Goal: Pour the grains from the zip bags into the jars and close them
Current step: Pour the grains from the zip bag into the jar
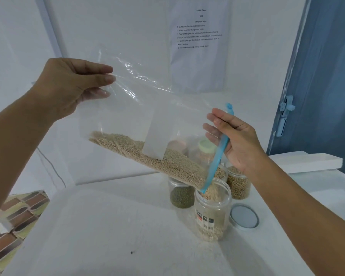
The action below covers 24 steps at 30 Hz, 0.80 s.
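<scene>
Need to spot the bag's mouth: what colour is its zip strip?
Light blue, along the zip strip of the clear bag; the head view shows it.

Bright, even, cool light; soft shadows; wide-angle edge warp, maybe slight blur.

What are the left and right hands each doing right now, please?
Left hand: pinches the zip bag by its raised bottom corner.
Right hand: grips the bag's blue zipper edge above the open jar.

A staged recording room, not a kitchen; a printed task sheet [198, 28] (numbered steps) hangs on the white wall [116, 26]; white table [108, 226].
</scene>
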Motion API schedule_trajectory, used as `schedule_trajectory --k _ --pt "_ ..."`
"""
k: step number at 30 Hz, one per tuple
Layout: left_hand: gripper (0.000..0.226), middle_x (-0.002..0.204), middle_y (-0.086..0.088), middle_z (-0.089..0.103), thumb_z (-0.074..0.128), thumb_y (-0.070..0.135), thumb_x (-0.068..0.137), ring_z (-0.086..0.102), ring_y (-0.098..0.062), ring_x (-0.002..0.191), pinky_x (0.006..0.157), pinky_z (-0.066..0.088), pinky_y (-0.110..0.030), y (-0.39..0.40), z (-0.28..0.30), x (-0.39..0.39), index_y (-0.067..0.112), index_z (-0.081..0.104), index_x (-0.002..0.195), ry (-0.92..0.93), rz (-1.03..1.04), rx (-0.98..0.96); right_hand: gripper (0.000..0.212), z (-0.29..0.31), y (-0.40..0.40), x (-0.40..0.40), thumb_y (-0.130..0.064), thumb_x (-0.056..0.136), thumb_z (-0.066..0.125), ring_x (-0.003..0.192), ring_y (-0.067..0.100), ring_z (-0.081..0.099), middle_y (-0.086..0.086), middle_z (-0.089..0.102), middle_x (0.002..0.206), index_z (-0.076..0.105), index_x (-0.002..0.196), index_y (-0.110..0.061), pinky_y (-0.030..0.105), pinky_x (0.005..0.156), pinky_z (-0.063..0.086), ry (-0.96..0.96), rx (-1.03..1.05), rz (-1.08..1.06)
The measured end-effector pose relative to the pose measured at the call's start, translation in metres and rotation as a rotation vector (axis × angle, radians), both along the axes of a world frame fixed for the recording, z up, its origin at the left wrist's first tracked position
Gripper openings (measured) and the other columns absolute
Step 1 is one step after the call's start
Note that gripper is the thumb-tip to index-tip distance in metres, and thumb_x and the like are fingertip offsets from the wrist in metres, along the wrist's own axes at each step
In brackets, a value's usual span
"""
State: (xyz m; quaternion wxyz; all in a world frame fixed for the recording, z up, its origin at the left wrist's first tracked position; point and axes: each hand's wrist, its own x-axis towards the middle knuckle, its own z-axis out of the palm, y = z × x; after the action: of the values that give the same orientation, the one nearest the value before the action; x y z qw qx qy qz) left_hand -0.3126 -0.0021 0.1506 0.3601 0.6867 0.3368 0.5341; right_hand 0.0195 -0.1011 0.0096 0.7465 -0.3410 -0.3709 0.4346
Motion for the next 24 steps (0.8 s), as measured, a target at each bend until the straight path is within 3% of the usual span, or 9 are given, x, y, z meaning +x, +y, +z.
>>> schedule_trajectory --k 7,12,24 --pt "0.019 0.098 -0.007 0.081 0.085 0.012 0.077 0.070 -0.017 0.071 0.082 0.063 -0.028 0.0011 0.0017 -0.0012 0.015 0.083 0.096 0.012 0.001 0.008 0.028 -0.0006 0.0005 -0.0007 -0.004 0.093 0.066 0.106 0.028 0.076 0.006 0.078 0.117 0.074 0.119 -0.012 0.037 0.092 0.062 0.004 -0.001 -0.002" --pt "0.023 0.092 -0.003 0.081 0.082 0.009 0.081 0.070 -0.011 0.061 0.080 0.062 -0.026 -0.0006 0.0003 0.0004 0.012 0.079 0.103 0.020 0.005 0.007 0.028 -0.0026 0.0001 -0.0008 -0.004 0.094 0.066 0.107 0.027 0.076 0.006 0.078 0.118 0.074 0.120 -0.012 0.037 0.093 0.062 -0.003 -0.002 0.000" --pt "0.022 0.095 -0.005 0.081 0.083 0.010 0.080 0.070 -0.013 0.063 0.081 0.062 -0.027 -0.0001 0.0052 -0.0007 0.014 0.080 0.101 0.023 0.004 0.022 0.029 -0.0014 0.0030 -0.0006 -0.005 0.093 0.067 0.107 0.028 0.076 0.006 0.077 0.118 0.074 0.120 -0.012 0.038 0.093 0.062 0.002 0.011 0.004"
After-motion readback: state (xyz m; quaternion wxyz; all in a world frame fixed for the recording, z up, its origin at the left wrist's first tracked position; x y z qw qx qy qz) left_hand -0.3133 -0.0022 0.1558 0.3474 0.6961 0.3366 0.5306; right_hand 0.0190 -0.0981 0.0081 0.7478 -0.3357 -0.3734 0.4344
